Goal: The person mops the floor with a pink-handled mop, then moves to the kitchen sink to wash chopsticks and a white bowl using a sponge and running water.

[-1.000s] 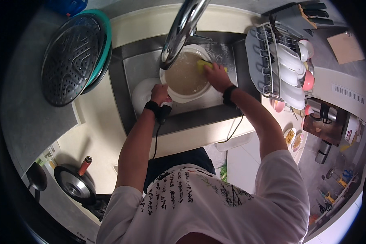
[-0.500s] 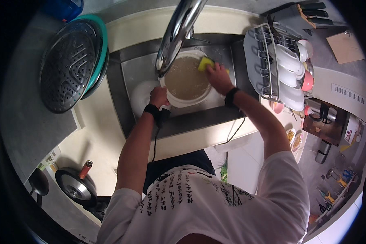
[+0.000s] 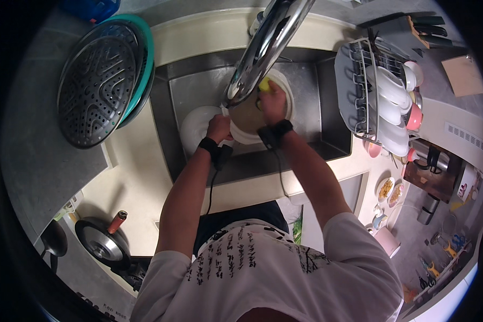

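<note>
A round whitish pot (image 3: 246, 139) with cloudy water in it sits in the metal sink (image 3: 314, 115). My left hand (image 3: 219, 129) is closed on the pot's near left edge. Inside the pot, toward its far right wall, my right hand (image 3: 274, 103) grips a yellow sponge (image 3: 264, 84); only part of the sponge shows past the fingers. A white bowl (image 3: 194, 124) lies in the sink to the pot's left, beside my left hand. The chrome faucet (image 3: 265, 51) hangs over the pot and hides part of its far left side.
On the right stands a dish rack (image 3: 366, 88) with white bowls and a pink one, near a knife block (image 3: 408, 32). Perforated dark steamer trays (image 3: 96, 91) and a teal-rimmed basin (image 3: 146, 53) lean at left. A lidded pan (image 3: 101, 244) sits at lower left.
My right hand has moved left and inward with the sponge, from the pot's right rim to inside it. My left hand keeps its hold. The whole view has shifted slightly.
</note>
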{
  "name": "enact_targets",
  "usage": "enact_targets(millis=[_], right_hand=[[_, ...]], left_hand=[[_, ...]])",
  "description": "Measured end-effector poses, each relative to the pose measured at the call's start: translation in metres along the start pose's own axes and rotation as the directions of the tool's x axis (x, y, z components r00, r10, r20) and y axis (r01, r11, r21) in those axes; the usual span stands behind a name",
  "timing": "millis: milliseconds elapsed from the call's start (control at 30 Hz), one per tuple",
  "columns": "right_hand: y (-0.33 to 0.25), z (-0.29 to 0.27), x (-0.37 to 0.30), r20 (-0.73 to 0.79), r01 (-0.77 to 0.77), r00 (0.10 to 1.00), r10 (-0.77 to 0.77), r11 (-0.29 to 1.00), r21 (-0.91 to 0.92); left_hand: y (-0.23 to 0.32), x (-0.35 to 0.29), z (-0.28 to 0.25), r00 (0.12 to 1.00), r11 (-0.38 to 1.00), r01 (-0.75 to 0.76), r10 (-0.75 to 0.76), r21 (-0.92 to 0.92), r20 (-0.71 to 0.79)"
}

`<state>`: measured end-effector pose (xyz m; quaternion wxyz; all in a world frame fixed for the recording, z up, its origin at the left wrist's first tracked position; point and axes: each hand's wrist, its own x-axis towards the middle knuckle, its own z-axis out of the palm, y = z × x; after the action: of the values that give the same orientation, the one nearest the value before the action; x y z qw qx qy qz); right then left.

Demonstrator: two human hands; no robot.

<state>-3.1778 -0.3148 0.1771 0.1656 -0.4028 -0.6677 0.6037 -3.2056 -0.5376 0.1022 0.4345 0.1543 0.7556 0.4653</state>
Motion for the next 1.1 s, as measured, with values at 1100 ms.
enact_targets(millis=[1100], right_hand=[[-0.169,-0.06,0.021,0.555,0.456,0.798,-0.233,0.837,-0.304]], left_hand=[[0.072,-0.021,-0.012,0.917,0.821,0.389,-0.39,-0.418,0.087]])
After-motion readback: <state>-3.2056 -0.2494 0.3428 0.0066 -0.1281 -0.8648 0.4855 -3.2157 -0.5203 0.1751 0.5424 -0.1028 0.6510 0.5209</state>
